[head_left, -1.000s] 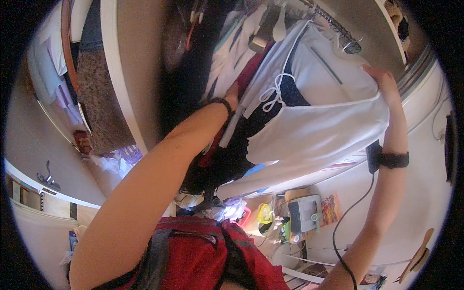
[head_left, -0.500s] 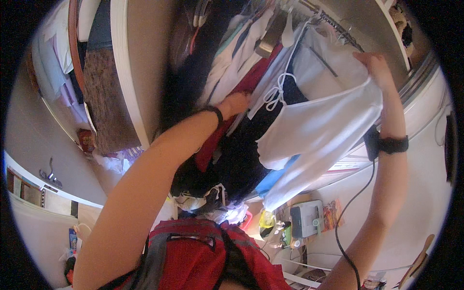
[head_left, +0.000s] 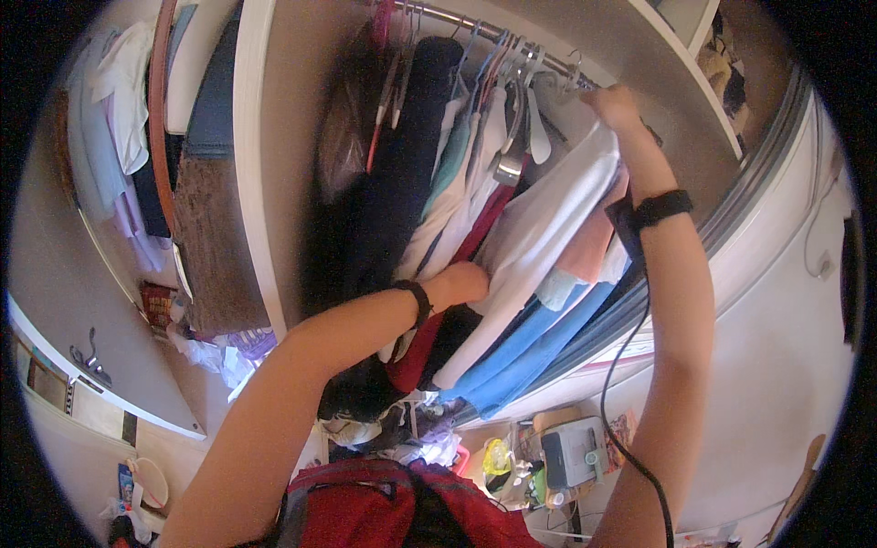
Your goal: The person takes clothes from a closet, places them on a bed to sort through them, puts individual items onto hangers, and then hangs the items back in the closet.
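A long-sleeved white top (head_left: 534,210) hangs among the clothes on the wardrobe's metal rail (head_left: 475,27). High on the right, my right hand (head_left: 617,108) grips the top at its shoulder, close beneath the rail and the hanger hooks. Lower down, my left hand (head_left: 461,283) is curled against the top's left edge; its fingertips are hidden by the cloth. Just right of the white top hang a peach garment (head_left: 587,247) and blue jeans (head_left: 521,352). To its left are a dark red garment (head_left: 484,224), pale clothes and a long black garment (head_left: 402,183).
A white wardrobe partition (head_left: 254,164) stands left, with more clothes beyond it. A shelf edge (head_left: 681,64) runs above right, over the sliding-door track (head_left: 758,173). A black cable (head_left: 607,402) trails along my right arm. A grey boxy device (head_left: 571,454) sits below.
My right hand has moved left and the spread white top now hangs narrower against the other clothes. My left hand has moved lower, to its edge. Peach garment and jeans have come into view.
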`<state>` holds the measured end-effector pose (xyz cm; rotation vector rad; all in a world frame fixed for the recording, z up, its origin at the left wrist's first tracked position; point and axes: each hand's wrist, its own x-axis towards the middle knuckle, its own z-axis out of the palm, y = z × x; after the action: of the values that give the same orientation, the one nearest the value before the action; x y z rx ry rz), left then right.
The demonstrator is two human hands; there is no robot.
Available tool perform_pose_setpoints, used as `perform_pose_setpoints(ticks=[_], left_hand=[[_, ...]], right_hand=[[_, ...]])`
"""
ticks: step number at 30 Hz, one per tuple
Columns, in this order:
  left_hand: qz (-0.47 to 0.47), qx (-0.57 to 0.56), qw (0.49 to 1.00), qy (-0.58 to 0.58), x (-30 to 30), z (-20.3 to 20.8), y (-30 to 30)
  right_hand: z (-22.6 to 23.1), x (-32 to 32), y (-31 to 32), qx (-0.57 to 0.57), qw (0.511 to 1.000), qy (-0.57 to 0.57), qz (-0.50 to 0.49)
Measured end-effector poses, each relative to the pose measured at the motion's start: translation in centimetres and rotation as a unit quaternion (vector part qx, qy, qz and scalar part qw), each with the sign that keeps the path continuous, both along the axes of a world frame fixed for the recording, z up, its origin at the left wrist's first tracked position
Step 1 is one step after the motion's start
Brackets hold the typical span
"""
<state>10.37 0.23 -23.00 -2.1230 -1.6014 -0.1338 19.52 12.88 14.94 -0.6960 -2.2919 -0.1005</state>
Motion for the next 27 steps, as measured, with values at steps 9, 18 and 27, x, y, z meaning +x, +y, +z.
perform_pose_setpoints(ticks=[9, 18, 27], left_hand=[[0.035, 0.041, 0.983, -0.178, 2.6, 1.2, -5.1], [0.046, 0.149, 0.971, -0.18, 4.7, 6.7, -14.4], [0.152, 0.396, 0.853, -0.303, 2.6, 7.4, -17.6]], right_hand=[[-1.1, -10.2, 6.1, 0.116, 0.993, -0.009, -0.036], [-5.5, -7.7, 1.9, 0.019, 0.994, 0.003, 0.105], [-13.3, 0.1, -7.0, -0.179, 0.941, 0.182, 0.224]])
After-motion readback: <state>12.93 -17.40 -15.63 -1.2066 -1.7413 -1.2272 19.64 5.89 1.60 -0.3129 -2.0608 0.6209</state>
